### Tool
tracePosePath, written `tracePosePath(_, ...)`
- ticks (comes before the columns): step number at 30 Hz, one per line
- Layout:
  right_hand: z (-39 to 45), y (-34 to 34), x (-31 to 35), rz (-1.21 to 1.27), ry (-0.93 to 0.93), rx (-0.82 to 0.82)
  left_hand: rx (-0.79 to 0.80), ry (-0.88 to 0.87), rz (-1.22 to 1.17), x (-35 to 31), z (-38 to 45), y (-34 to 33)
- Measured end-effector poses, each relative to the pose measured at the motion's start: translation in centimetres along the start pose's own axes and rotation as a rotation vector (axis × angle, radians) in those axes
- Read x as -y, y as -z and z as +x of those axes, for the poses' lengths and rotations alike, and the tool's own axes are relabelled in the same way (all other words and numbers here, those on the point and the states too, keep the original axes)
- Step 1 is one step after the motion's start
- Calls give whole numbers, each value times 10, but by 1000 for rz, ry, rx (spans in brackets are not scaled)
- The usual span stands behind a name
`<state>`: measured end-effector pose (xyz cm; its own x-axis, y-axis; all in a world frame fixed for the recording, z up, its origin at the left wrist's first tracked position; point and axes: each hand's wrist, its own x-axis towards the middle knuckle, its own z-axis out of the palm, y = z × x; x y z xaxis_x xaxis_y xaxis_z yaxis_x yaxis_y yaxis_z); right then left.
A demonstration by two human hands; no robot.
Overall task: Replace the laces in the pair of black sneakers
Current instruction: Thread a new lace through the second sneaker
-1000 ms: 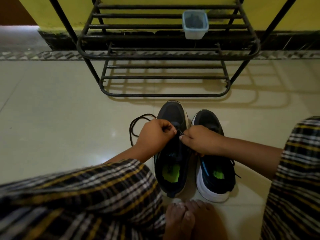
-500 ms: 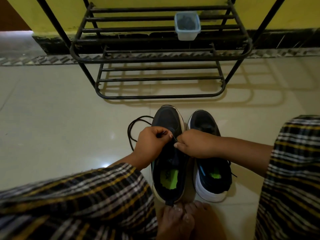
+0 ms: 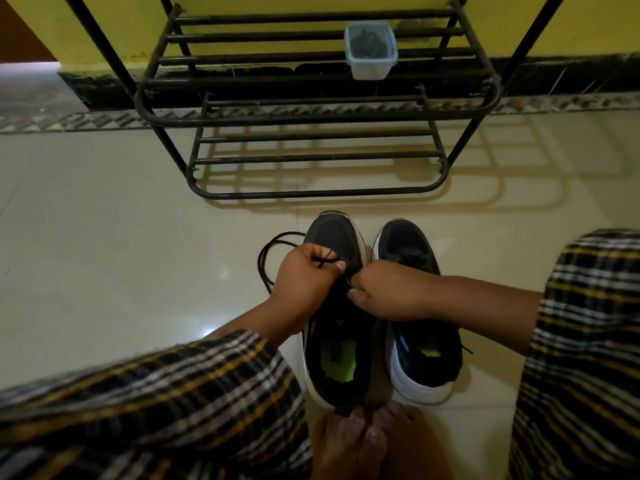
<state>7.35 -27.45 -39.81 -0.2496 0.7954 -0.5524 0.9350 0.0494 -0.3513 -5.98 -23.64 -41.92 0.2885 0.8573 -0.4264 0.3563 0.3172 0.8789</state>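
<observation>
Two black sneakers stand side by side on the floor, toes away from me. Over the left sneaker [image 3: 334, 237], my left hand [image 3: 304, 275] pinches the end of a black lace [image 3: 273, 244], whose slack loops onto the floor to the left. My right hand [image 3: 384, 289] grips the same lace at the left sneaker's eyelets, fingers curled. The right sneaker [image 3: 415, 351] has a white heel, and my right forearm crosses it. Both show green insoles.
A black metal shoe rack [image 3: 311, 112] stands against the yellow wall ahead, with a small clear plastic tub [image 3: 370, 51] on its upper shelf. My plaid-clad knees flank the shoes and my bare feet [image 3: 367, 441] touch the left sneaker's heel. Pale tiled floor [image 3: 121, 254] lies all around.
My left hand has drawn slightly up and left, showing the lace end between its fingers. My right hand stays at the eyelets. The view has tilted down a little.
</observation>
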Motion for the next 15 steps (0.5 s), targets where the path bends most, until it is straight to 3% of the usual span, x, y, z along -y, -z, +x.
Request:
tracePosePath(5, -2, -7, 4, 42, 1, -92, 17, -17, 41, -1, 3, 3)
tracePosePath(10, 1, -13, 1, 481, -157, -422, 27, 45, -43, 1, 3, 5)
tracePosePath(15, 6, -12, -3, 729, -211, -494, 37, 50, -50, 1, 3, 1)
